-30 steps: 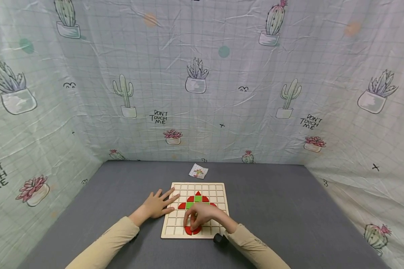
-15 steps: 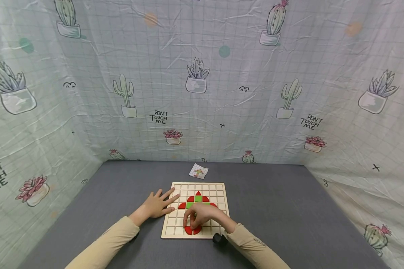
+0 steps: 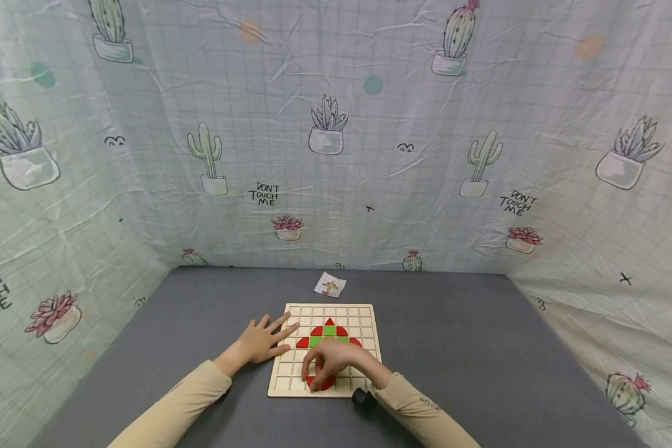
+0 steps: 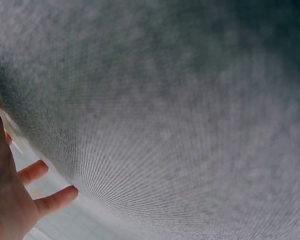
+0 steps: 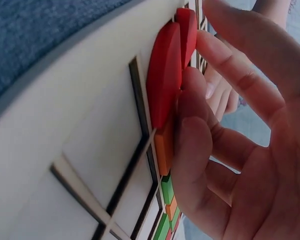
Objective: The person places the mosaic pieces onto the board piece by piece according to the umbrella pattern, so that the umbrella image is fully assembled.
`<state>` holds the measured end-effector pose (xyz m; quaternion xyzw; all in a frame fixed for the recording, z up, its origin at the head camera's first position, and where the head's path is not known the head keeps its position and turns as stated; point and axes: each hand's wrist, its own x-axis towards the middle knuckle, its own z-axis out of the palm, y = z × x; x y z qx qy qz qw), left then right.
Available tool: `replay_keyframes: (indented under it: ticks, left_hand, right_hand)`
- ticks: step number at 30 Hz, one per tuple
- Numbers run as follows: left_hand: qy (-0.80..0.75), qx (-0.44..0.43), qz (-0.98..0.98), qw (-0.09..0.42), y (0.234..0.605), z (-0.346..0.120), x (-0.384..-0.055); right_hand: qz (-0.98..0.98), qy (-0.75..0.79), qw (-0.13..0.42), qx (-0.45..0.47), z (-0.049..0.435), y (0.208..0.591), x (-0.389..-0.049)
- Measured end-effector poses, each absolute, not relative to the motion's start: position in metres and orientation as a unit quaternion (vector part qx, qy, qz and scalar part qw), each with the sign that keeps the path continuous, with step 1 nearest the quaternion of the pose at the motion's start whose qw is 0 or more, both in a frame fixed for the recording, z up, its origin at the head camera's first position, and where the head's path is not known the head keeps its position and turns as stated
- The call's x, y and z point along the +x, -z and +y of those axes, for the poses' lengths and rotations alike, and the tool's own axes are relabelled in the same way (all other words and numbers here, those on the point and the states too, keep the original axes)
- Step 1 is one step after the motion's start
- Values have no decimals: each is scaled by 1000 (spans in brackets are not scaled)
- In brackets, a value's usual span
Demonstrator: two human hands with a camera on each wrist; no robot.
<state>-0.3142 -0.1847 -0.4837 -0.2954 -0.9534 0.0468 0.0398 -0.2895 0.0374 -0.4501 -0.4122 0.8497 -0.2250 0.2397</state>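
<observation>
A pale wooden grid board (image 3: 284, 368) lies on the grey table, bearing green squares (image 3: 329, 331), red rounded blocks (image 3: 303, 343) and a red triangle (image 3: 330, 322) in a tree-like pattern. Spread fingers of my left hand (image 3: 259, 342) rest on the board's left edge. At the front rows, my right hand (image 3: 336, 359) pinches the left red quarter-round block (image 5: 187, 36) with bent thumb and index finger; it sits on the board. Beside it is another red quarter-round block (image 5: 164, 77), with an orange block (image 5: 164, 151) behind. The right hand hides the pattern's middle.
Behind the board lies a small patterned card (image 3: 330, 285). A black device (image 3: 364, 399) sits under the right wrist. Cactus-print cloth (image 3: 325, 205) hangs around the back and sides of the table (image 3: 453, 354).
My right hand's thumb and index finger have shifted slightly left and toward the front, over the left red quarter-round block. The left hand has kept its place.
</observation>
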Motion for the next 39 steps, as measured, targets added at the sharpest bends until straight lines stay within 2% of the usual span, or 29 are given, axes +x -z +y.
replay_keyframes:
  ticks: [28,39]
  left_hand:
    - [-43,-292,-955,36,480,-182,-312]
    - [-52,-287,-956,24,478,-183,-314]
  right_hand:
    - [866,229,208,-393,44,450,-288]
    - [851,311,151,-394,77,453,-299]
